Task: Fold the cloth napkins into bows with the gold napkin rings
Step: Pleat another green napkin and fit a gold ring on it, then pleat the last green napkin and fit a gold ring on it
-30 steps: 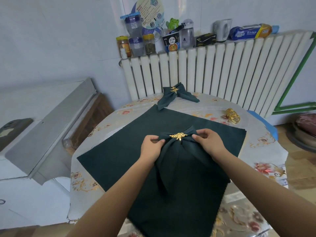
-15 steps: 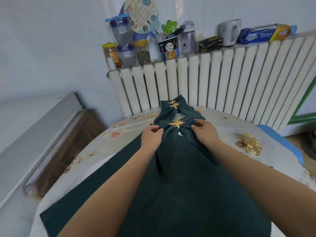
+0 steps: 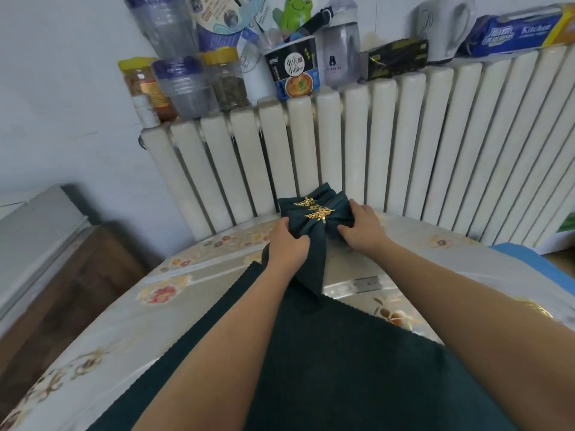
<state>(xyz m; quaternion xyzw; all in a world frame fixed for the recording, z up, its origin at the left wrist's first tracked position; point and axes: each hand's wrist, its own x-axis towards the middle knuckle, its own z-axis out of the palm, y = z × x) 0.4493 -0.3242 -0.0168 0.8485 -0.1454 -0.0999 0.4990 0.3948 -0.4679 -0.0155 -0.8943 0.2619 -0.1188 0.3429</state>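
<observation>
Bow napkin [image 3: 314, 231], dark green w/ gold leaf ring [image 3: 320, 214] at its waist, sits at far edge of desk [image 3: 193, 290], pressed against or partly on top of an earlier finished bow [image 3: 323, 194] whose own gold ring [image 3: 306, 202] shows just behind; can't tell which. Both are right in front of the radiator [image 3: 373, 144]. Left hand [image 3: 287, 244] grips the left loop, fingers curled into the fabric; right hand [image 3: 362, 227] holds the right loop, thumb on the near side, fingers over the far side. Tails trail back toward a flat green napkin [image 3: 326, 368] spread in the foreground.

Step looks like parking the done bow. To do it well: set it down level, keep ring centred, let go both sides together so loops stay even, then fluff tails; avoid crushing the first bow.

Vs 0.5 s ago: hands & bow have gone further forward, now at the first bow rather than short of it; view is closer in. Spare rings, seen at right then, are out of frame.
</observation>
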